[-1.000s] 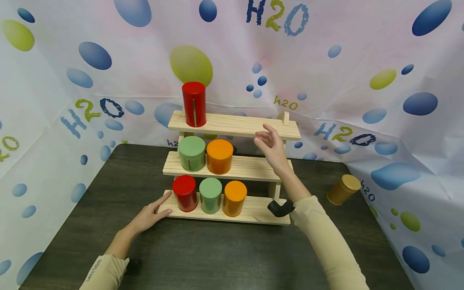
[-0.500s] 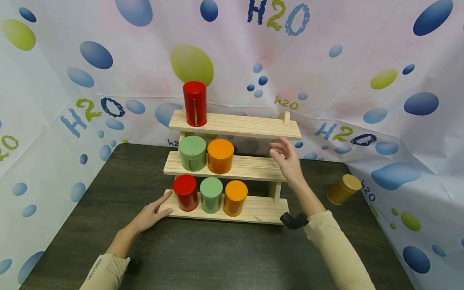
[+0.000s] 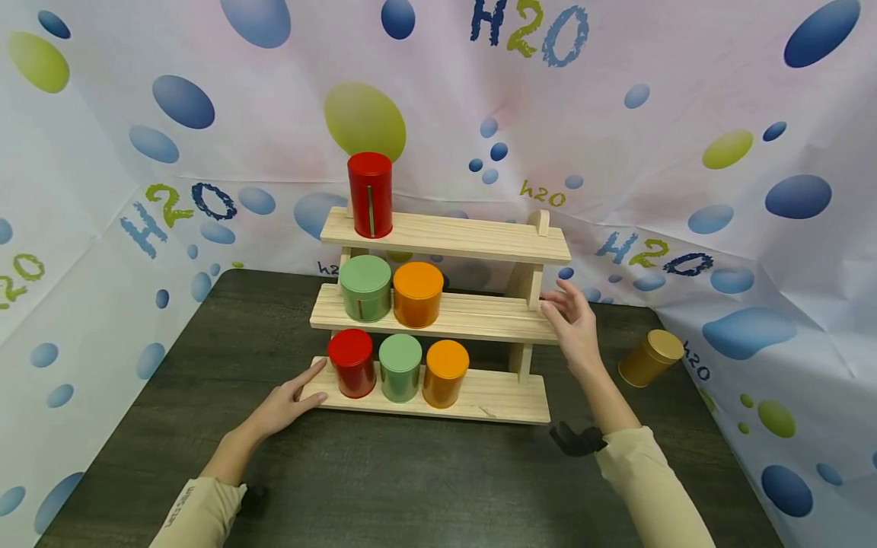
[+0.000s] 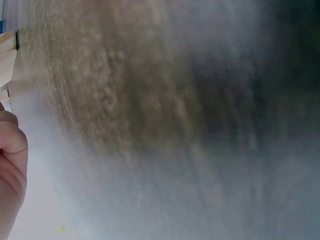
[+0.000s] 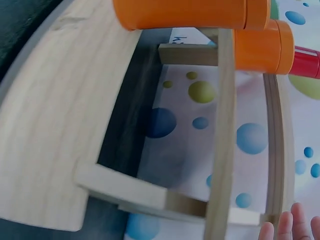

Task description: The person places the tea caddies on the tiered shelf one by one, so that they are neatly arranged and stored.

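Observation:
A three-tier wooden rack (image 3: 503, 396) stands on the dark table. My left hand (image 3: 281, 407) rests at the left end of its bottom board, index finger and thumb stretched apart. By the right end of the middle board, my right hand (image 3: 575, 327) has loosely bent fingers and nothing in them. The bottom board bears a red canister (image 3: 352, 365), a green canister (image 3: 400, 369) and an orange canister (image 3: 445, 374). Above them sit a wider green canister (image 3: 365, 289) and an orange one (image 3: 417, 295). A tall red canister (image 3: 371, 196) tops the rack at left.
A gold canister (image 3: 649, 359) is on the table to the right of my right hand. Behind and beside the dark table (image 3: 411, 479) hangs a white backdrop (image 3: 438, 91) with blue and green spots. The left wrist view is mostly blurred.
My right hand has moved down and to the right, from in front of the top board to beside the middle board's right end. My left hand and the canisters have stayed put.

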{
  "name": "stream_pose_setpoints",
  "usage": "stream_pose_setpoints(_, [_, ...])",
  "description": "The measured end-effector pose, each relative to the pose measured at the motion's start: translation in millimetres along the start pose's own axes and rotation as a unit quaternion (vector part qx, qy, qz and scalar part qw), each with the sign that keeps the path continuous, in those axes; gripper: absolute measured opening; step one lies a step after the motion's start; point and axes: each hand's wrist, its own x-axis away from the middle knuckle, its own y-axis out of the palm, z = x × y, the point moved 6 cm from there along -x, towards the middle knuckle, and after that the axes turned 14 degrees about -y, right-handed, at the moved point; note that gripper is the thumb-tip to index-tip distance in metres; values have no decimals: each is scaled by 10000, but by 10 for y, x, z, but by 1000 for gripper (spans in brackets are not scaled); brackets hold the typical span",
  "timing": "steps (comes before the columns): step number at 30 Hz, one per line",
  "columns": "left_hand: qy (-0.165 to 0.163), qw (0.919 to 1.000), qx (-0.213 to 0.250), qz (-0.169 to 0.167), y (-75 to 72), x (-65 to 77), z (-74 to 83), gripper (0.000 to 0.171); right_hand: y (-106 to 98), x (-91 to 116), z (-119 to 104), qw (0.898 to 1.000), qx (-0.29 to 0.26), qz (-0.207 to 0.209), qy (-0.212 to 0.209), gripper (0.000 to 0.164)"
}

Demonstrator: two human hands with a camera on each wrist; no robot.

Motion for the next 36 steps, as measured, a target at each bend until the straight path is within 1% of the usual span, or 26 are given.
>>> stream_pose_setpoints(3, [-52, 10000, 11, -28, 1, -3, -3, 67, -78, 66, 75, 9998, 61, 161, 24, 48])
stream_pose_setpoints(9, [-64, 10000, -19, -28, 7, -1, -8, 67, -246, 207, 267, 9991, 287, 307, 65, 47])
stream_pose_setpoints(13, [-34, 10000, 61, -44, 4, -1, -5, 66, -371, 328, 408, 9974, 448, 461, 318, 47])
stream_pose_setpoints(18, [-15, 9999, 117, -69, 0, 4, 4, 66, -522, 464, 577, 9936, 469, 769, 689, 46])
stream_pose_setpoints(25, [5, 9999, 94, -53, -7, 13, 14, 66, -698, 614, 758, 9850, 305, 1408, 948, 44])
stream_pose_setpoints(32, [75, 10000, 57, -25, 2, 16, 19, 66, -847, 738, 851, 9755, 205, 1918, 1061, 54])
stream_pose_setpoints(36, [99, 9999, 74, -1, 3, 15, 10, 65, -943, 789, 879, 9663, 157, 2322, 1101, 57])
